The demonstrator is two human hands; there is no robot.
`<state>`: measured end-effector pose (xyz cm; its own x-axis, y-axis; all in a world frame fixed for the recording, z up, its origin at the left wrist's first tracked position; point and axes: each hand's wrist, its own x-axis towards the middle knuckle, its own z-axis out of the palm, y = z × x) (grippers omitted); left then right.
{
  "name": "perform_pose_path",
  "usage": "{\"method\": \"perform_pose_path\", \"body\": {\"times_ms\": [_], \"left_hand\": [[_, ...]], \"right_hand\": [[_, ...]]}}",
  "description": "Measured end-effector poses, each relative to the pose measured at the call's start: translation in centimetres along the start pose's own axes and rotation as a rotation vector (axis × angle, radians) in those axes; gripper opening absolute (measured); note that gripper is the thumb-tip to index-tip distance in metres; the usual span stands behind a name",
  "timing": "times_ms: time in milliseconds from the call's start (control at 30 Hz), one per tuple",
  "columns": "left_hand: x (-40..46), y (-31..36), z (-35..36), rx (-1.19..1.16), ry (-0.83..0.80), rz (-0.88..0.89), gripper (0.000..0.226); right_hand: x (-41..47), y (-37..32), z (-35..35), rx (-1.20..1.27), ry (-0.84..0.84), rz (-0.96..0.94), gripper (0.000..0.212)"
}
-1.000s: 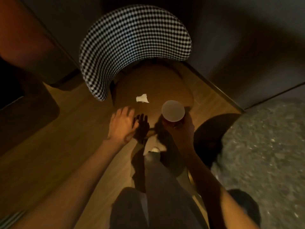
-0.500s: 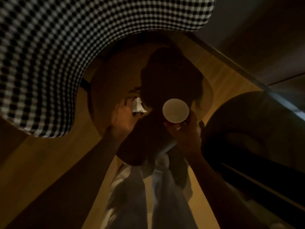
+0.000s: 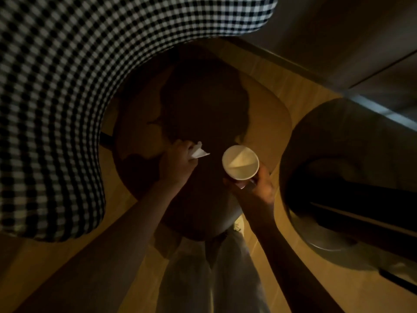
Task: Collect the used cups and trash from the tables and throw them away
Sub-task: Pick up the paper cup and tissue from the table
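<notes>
My left hand (image 3: 178, 163) pinches a crumpled white paper scrap (image 3: 198, 152), lifted just above the round wooden seat (image 3: 268, 123) of the chair. My right hand (image 3: 259, 188) holds a white paper cup (image 3: 240, 162) upright from below, its open mouth facing the camera and its inside looking empty. The scrap and the cup are a short gap apart, scrap on the left. My shadow darkens most of the seat.
A black-and-white checked chair back (image 3: 67, 86) curves over the left and top of the view, close to my head. A dark round stool or seat (image 3: 338, 177) stands at the right. Wooden floor (image 3: 67, 267) lies below, a dark wall (image 3: 338, 30) behind.
My left hand reached the scrap on the seat, closed on it and lifted it. I leaned in, so the chair fills more of the view. The cup stayed in my right hand.
</notes>
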<state>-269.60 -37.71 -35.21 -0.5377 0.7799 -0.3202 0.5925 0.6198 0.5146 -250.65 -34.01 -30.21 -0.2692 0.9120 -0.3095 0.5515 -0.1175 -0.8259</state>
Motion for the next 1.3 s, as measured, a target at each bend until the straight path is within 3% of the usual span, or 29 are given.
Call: {"method": "perform_pose_path", "body": {"times_ms": [233,567,700,933,1300], "left_hand": [[-5.0,4.8,-8.5,-0.109,0.082,0.282,0.042],[-15.9,13.8,-16.9,-0.012,-0.043,0.455,0.044],[-20.2,16.2,-16.1,0.010,-0.203,0.526,0.041],[-31.5,19.7,-11.4,0.139,-0.325,0.844,0.039],[-56.1,29.4,-1.7,0.243,-0.592,1.287,0.044]], "right_hand": [[-4.2,-5.9,-4.1,0.054,0.121,-0.040,0.074],[-17.8,-10.8,-13.0,0.237,0.390,0.081,0.071],[-24.7,-9.5,-16.9,0.238,0.508,0.133,0.069],[-38.6,-2.8,-21.1,0.350,0.760,0.265,0.071],[-64.7,7.0,-24.4,0.455,1.329,0.421,0.068]]}}
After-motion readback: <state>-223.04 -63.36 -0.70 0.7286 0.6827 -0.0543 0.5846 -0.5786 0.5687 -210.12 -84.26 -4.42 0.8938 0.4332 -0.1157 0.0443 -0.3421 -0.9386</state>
